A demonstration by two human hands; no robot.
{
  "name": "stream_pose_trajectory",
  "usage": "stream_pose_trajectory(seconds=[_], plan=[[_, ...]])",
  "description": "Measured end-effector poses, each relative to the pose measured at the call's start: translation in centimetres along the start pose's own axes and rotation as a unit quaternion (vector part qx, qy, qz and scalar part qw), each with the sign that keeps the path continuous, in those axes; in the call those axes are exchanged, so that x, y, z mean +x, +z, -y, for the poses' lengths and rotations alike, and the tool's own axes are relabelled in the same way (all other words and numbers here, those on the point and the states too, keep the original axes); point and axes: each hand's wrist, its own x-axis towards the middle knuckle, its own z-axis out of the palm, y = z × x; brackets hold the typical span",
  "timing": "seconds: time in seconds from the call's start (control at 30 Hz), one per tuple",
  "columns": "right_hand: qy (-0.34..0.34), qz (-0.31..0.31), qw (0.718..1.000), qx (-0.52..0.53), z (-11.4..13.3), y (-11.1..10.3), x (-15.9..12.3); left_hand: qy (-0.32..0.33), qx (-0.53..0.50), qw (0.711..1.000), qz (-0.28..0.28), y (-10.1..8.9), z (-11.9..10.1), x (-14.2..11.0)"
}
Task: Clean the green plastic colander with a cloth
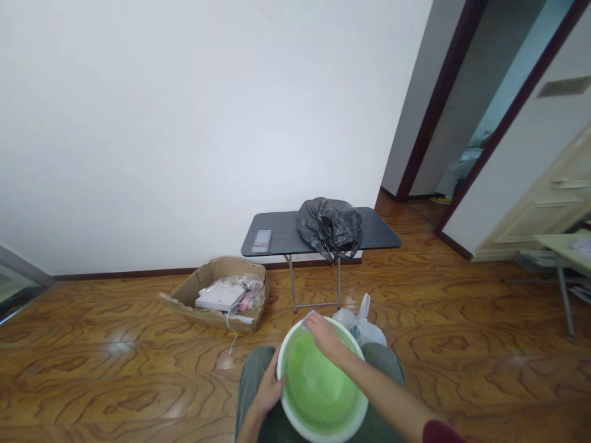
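Observation:
A round green basin [318,381] with a white rim sits on my lap, tilted towards me. Small perforations seem to ring its inner wall. My left hand [270,384] grips the rim at the left side, thumb over the inside edge. Across the basin reaches my right hand [322,334], its fingers closed on a small pale lilac cloth [308,318] pressed against the far rim. Most of the cloth is hidden under the fingers.
Ahead stands a black folding table [284,224] bearing a crumpled black plastic bag [329,226] and a small blurred packet [261,240]. On the wooden floor are an open cardboard box [256,307] with assorted packaging and a tied white plastic bag [370,333].

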Motion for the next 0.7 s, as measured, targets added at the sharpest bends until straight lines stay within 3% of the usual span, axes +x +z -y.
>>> stream_pose_trajectory(seconds=[0.2,0.37,0.47,0.53,0.7], plan=[[0.101,0.017,0.995,-0.002,-4.4,-3.0,-1.3,-0.003,0.035,0.999,-0.01,0.6,0.6,0.3],[0.093,-0.027,0.995,-0.004,-4.8,-2.9,-3.1,-0.014,0.058,0.998,-0.012,0.6,0.6,0.2],[0.067,-0.057,0.996,0.034,-3.8,-1.0,-4.3,-0.015,0.063,0.998,-0.011,0.6,0.5,0.0],[0.074,-0.039,0.994,0.069,-2.7,1.3,-5.1,-0.011,0.062,0.998,-0.009,0.7,0.5,0.0],[0.237,0.03,0.96,0.145,0.3,8.2,-6.2,0.001,0.055,0.998,0.005,0.8,0.5,-0.1]])
